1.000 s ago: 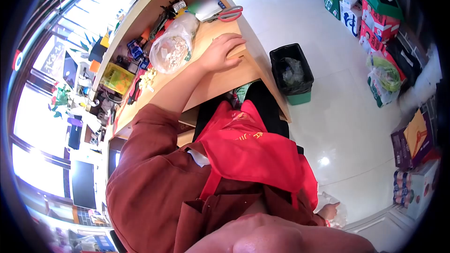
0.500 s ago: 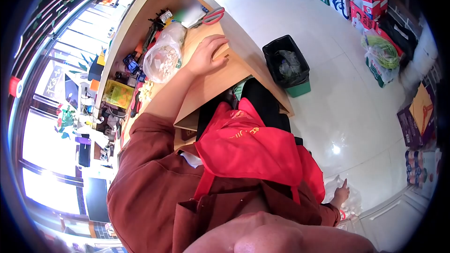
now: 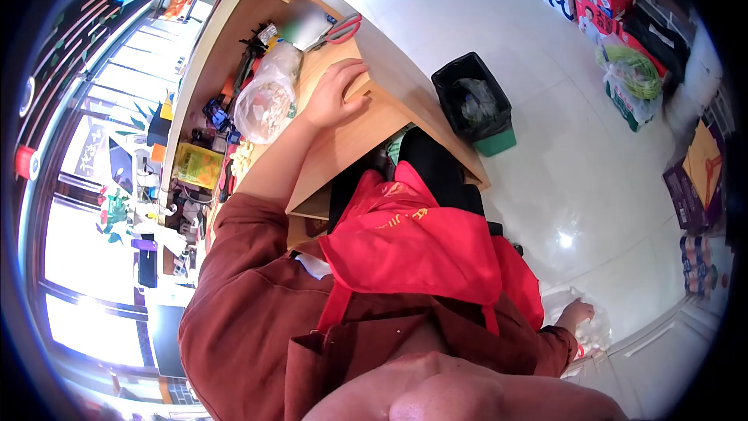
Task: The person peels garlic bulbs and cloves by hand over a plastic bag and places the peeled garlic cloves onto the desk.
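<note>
Bin: a rectangular green plastic bin with a black liner (image 3: 496, 143) stands on the glossy pale tiled floor (image 3: 538, 171), ahead of me; crumpled clear plastic shows inside it.
Tabletop: the light-brown wooden tabletop (image 3: 312, 72) lies left of the bin.
Left hand: my left hand (image 3: 333, 97) rests on the tabletop, left of the bin, with its fingers slightly bent and the thumb spread apart from them; it clasps nothing.
Bulging bag: a clear plastic bag holding whitish pieces (image 3: 263, 109) lies on the tabletop just past my left hand, well left of the bin.
Loose heap: small pale-yellow pieces (image 3: 240, 160) lie together near that bag, well left of the bin.
Scissors: scissors with red-and-grey looped handles (image 3: 344, 29) lie near the tabletop's edge, left of the bin and farther from me.
Right hand: my right hand (image 3: 575, 313) is low at my side, right of the bin and nearer me, with its fingers curled downward; I cannot tell whether they pinch anything.
Low bag: a thin clear plastic bag with white lumps (image 3: 596, 333) sits at my right hand, on the same side of the bin.
Apron: my bright red cloth apron with yellow lettering (image 3: 409, 257) covers my lap, nearer me than the bin.
</note>
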Tool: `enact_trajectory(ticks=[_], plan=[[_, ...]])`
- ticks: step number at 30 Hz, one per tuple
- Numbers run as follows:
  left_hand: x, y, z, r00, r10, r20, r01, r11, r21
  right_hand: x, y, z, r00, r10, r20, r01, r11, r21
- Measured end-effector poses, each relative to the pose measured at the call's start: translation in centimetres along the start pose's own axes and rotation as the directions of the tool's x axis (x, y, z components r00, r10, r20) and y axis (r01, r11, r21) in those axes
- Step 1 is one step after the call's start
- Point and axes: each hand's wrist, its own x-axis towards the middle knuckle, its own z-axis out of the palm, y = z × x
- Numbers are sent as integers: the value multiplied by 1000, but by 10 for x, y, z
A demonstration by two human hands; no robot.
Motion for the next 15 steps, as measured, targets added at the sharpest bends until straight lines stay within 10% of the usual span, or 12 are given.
enact_trajectory(ticks=[7,12,15], plan=[[0,0,1,1000,9,2,-9,1000,1,26,10,35,948,30,-317,152,832,534],[0,1,-1,1000,6,-6,-6,1000,8,50,10,82,927,166,-336,239,428,872],[-2,0,1,999,-8,-42,6,999,-32,56,9,85,948,225,-225,99,464,880]])
